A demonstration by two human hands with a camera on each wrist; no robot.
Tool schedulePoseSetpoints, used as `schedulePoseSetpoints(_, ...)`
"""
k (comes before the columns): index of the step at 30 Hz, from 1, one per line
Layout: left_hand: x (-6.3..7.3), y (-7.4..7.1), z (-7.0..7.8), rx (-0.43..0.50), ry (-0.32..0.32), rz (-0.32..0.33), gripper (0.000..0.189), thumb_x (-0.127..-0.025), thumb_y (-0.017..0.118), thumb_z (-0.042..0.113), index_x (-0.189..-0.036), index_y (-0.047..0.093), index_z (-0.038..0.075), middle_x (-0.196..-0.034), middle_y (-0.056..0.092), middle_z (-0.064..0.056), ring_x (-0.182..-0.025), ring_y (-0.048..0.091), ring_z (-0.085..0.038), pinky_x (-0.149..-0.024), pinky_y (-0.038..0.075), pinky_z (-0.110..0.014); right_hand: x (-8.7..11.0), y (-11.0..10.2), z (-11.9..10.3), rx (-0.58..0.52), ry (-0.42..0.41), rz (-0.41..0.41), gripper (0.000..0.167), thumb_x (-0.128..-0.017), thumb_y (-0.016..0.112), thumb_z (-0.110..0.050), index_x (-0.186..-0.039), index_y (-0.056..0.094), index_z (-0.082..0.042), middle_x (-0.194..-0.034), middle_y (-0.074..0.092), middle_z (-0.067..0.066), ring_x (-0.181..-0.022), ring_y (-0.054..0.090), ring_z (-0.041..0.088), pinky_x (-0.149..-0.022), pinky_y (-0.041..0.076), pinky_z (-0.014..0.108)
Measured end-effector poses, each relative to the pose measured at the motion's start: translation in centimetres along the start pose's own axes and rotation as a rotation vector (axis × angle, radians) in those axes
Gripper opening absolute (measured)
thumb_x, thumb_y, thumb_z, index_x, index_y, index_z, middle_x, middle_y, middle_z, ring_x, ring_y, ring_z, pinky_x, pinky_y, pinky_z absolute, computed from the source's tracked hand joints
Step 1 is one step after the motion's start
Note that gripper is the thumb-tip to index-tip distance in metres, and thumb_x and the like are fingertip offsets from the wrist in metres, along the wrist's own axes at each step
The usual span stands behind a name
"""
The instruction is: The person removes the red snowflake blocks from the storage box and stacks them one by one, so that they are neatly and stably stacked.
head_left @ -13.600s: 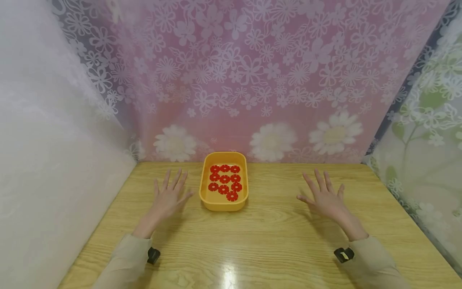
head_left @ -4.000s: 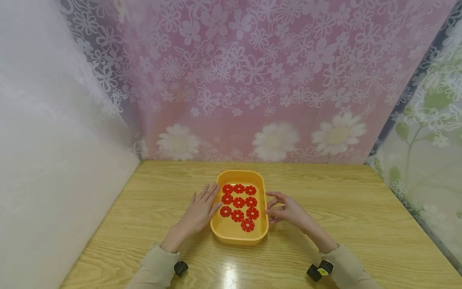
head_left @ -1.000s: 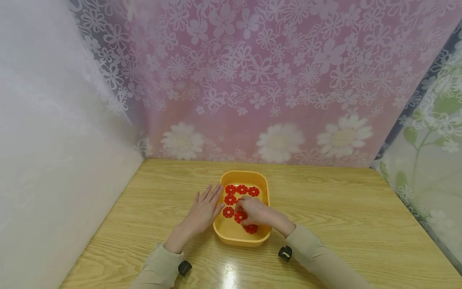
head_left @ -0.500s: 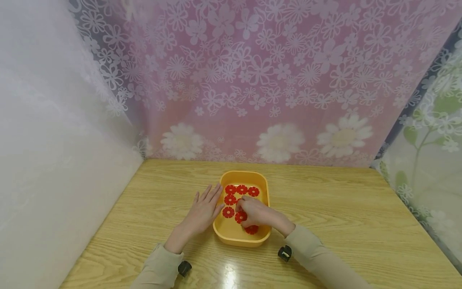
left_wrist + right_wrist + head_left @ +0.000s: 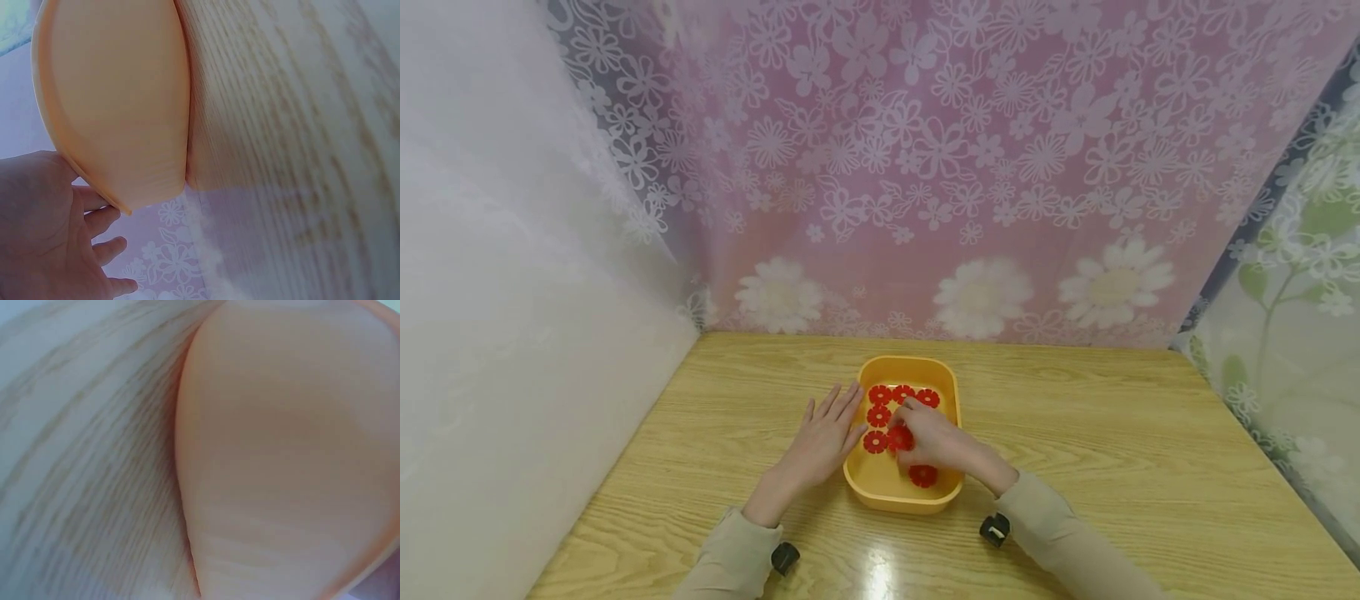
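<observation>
A yellow plastic tray [image 5: 904, 503] stands on the table with several red notched, flower-shaped discs lying flat in it. My right hand [image 5: 936, 440] is inside the tray, pinching one red disc [image 5: 900, 438] between fingertips and thumb. It hides part of the discs on the right side. My left hand [image 5: 820, 440] rests at the tray's left rim, fingers extended. In the left wrist view, the left hand [image 5: 40, 231] touches the rim beside the tray's outer wall [image 5: 119, 100]. The right wrist view shows the tray's outer wall [image 5: 281, 437]; the fingers are out of sight there.
The wood-grain table [image 5: 1097, 433] extends on both sides of the tray. A pink floral curtain [image 5: 880, 208] hangs behind it, with a white sheet [image 5: 535, 292] on the left and a green floral one [image 5: 1292, 300] on the right.
The tray came nearer and rightward from its first place, and my left hand came to its rim. The right hand reached inside, and a disc from the lower middle has shifted up in its fingers.
</observation>
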State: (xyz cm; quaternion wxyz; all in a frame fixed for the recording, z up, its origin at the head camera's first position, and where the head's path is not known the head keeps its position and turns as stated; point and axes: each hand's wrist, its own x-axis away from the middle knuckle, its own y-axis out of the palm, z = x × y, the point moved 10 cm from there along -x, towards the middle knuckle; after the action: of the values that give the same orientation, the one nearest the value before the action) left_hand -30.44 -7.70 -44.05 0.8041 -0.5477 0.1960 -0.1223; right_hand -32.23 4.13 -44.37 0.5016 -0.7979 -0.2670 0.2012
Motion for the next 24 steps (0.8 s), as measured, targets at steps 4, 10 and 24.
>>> schedulePoseSetpoints(4,0.0,0.0,0.0,0.002,0.000,0.002,0.059,-0.109,0.048,0.031,-0.159,0.032,0.006,-0.165,0.029,-0.011,-0.153,0.020,-0.037,-0.116,0.019,-0.070,0.4,-1.2,-0.5,-0.025,-0.038,0.082,0.039,-0.077,0.085,-0.014,-0.109,0.069,0.001,-0.101,0.060,0.006,-0.075,0.050,0.012,-0.067,0.049,0.023)
schedulePoseSetpoints(10,0.0,0.2,-0.1,0.000,0.005,0.002,0.059,-0.109,0.048,0.031,-0.159,0.031,0.006,-0.165,0.029,-0.011,-0.153,0.020,-0.037,-0.116,0.019,-0.070,1.4,-3.0,-0.8,-0.066,-0.050,0.189,0.038,-0.078,0.084,-0.013,-0.112,0.070,-0.004,-0.103,0.061,0.005,-0.081,0.053,0.015,-0.070,0.052,0.024)
schedulePoseSetpoints(24,0.0,0.2,-0.1,-0.010,0.013,0.009,0.058,-0.109,0.046,0.032,-0.159,0.032,0.004,-0.166,0.028,-0.012,-0.153,0.020,-0.038,-0.116,0.019,-0.070,3.5,-5.7,0.6,-0.135,-0.055,0.308,0.040,-0.081,0.084,-0.011,-0.117,0.071,-0.004,-0.113,0.066,0.008,-0.090,0.068,0.023,-0.078,0.060,0.038)
